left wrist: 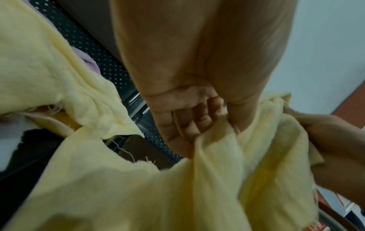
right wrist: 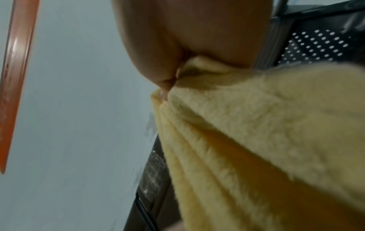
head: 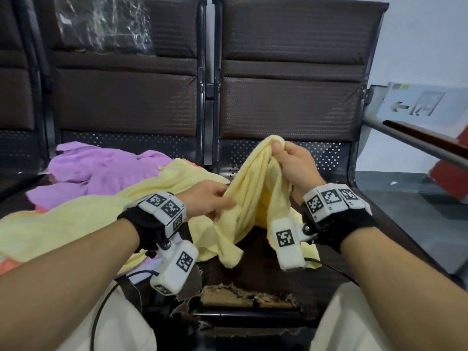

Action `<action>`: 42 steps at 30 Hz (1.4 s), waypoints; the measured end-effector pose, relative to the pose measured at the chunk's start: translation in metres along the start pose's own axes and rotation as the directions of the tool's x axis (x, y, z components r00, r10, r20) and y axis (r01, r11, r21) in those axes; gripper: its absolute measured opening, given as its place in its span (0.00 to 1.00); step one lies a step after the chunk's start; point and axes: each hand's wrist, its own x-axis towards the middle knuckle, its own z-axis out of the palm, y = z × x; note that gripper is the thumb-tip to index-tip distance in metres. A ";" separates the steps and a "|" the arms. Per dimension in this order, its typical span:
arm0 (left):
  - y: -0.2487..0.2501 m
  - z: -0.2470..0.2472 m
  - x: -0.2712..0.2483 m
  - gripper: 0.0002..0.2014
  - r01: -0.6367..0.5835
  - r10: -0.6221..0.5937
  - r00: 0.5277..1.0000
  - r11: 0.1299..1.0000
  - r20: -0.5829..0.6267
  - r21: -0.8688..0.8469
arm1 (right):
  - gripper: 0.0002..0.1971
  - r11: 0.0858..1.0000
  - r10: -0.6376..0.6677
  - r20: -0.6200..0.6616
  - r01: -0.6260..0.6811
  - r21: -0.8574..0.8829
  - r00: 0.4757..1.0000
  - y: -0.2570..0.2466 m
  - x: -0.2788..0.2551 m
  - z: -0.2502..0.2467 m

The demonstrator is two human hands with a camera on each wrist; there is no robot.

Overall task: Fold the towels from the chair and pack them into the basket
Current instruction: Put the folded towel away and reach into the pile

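Note:
A pale yellow towel (head: 249, 188) hangs bunched above the dark chair seat (head: 266, 264). My right hand (head: 286, 158) grips its top, thumb and fingers curled round a peak of cloth (right wrist: 247, 109). Lower down and to the left, my left hand (head: 210, 198) pinches a fold of the same towel (left wrist: 207, 164) between thumb and fingers. A second yellow towel (head: 76, 224) lies spread on the seat to the left, and a crumpled purple towel (head: 101, 168) sits behind it. No basket is in view.
Dark padded chair backs (head: 291, 72) stand behind the towels. The seat's front edge is torn, showing foam (head: 248, 295). A metal armrest rail (head: 417, 140) runs at the right, with a white wall (head: 417, 46) and a sign (head: 417, 105) beyond. My legs in light trousers (head: 367, 325) are below.

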 end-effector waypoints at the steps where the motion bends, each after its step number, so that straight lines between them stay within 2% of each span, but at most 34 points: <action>1: -0.002 0.002 -0.001 0.06 0.012 -0.015 0.999 0.997 0.044 0.080 | 0.15 0.999 0.008 -0.043 -0.007 0.038 0.999 -0.002 0.001 -0.001; 3: -0.006 0.003 -0.002 0.14 0.028 -0.064 0.990 0.963 0.126 0.267 | 0.13 0.997 0.034 -0.110 -0.025 0.080 0.993 -0.003 0.002 -0.005; 5: -0.007 0.002 -0.006 0.14 0.054 -0.109 0.979 0.954 0.172 0.296 | 0.09 0.998 0.058 -0.134 -0.053 0.041 0.989 0.000 0.002 -0.009; 7: -0.005 0.000 -0.007 0.13 0.072 -0.099 0.985 0.980 0.140 0.187 | 0.10 0.995 0.089 -0.112 -0.093 -0.030 0.990 0.005 0.001 -0.012; 10: 0.006 -0.005 -0.007 0.15 0.007 -0.018 0.995 0.994 -0.098 -0.112 | 0.19 0.991 0.121 -0.114 -0.127 -0.051 0.986 0.009 0.001 -0.017; 12: 0.017 -0.009 -0.008 0.19 -0.062 -0.003 0.982 0.941 -0.191 -0.332 | 0.17 0.994 0.106 -0.112 -0.104 0.023 0.988 0.006 0.000 -0.017; 14: 0.026 -0.012 -0.010 0.22 -0.098 -0.012 0.978 0.851 -0.206 -0.516 | 0.12 0.995 0.094 -0.085 -0.091 0.036 0.992 0.003 -0.003 -0.015; 16: 0.032 -0.015 -0.012 0.17 -0.098 -0.038 0.979 0.768 -0.198 -0.633 | 0.13 0.994 0.095 -0.038 -0.097 -0.041 0.995 0.001 -0.009 -0.012; 18: 0.037 -0.018 -0.013 0.11 -0.089 -0.051 0.983 0.717 -0.178 -0.692 | 0.16 0.995 0.091 -0.009 -0.091 -0.036 0.996 -0.002 -0.013 -0.011; 22: 0.039 -0.022 -0.013 0.16 -0.147 0.015 0.984 0.642 -0.179 -0.753 | 0.17 0.959 0.103 0.118 -0.130 0.250 0.988 -0.015 -0.018 -0.009; 23: 0.040 -0.022 -0.013 0.16 -0.166 0.011 0.978 0.635 -0.206 -0.755 | 0.18 0.969 0.091 0.149 -0.122 0.215 0.985 -0.014 -0.020 -0.008; 25: 0.038 -0.021 -0.011 0.15 -0.192 -0.031 0.962 0.629 -0.272 -0.753 | 0.21 0.998 0.057 0.191 -0.057 -0.008 0.980 -0.009 -0.022 -0.007; 27: 0.035 -0.021 -0.010 0.13 -0.199 -0.075 0.946 0.637 -0.316 -0.745 | 0.24 0.977 0.043 0.223 0.005 -0.211 0.974 -0.005 -0.023 -0.007; 28: 0.034 -0.021 -0.010 0.12 -0.192 -0.086 0.942 0.653 -0.323 -0.733 | 0.25 0.966 0.039 0.242 0.026 -0.258 0.970 -0.004 -0.023 -0.007; 33: 0.028 -0.020 -0.008 0.10 -0.136 -0.122 0.936 0.741 -0.331 -0.657 | 0.28 0.974 0.015 0.407 0.079 -0.214 0.913 -0.001 -0.025 -0.002; 34: 0.027 -0.020 -0.008 0.10 -0.122 -0.134 0.935 0.746 -0.327 -0.654 | 0.26 0.941 -0.003 0.398 0.137 -0.309 0.917 0.001 -0.024 -0.002; 35: 0.027 -0.019 -0.007 0.11 -0.109 -0.142 0.937 0.750 -0.320 -0.653 | 0.22 0.862 -0.029 0.366 0.209 -0.462 0.930 0.002 -0.024 -0.003; 36: 0.027 -0.019 -0.006 0.11 -0.098 -0.149 0.937 0.753 -0.315 -0.651 | 0.18 0.743 -0.063 0.333 0.267 -0.613 0.941 0.004 -0.023 -0.005; 37: 0.026 -0.019 -0.006 0.11 -0.090 -0.157 0.936 0.756 -0.314 -0.648 | 0.16 0.639 -0.087 0.317 0.297 -0.709 0.945 0.004 -0.023 -0.007; 38: 0.026 -0.019 -0.005 0.10 -0.083 -0.166 0.933 0.763 -0.318 -0.642 | 0.15 0.581 -0.090 0.318 0.309 -0.753 0.944 0.005 -0.023 -0.009; 42: 0.023 -0.021 -0.006 0.08 -0.045 -0.178 0.930 0.814 -0.322 -0.579 | 0.07 0.524 -0.104 0.387 0.381 -0.761 0.916 0.003 -0.025 -0.008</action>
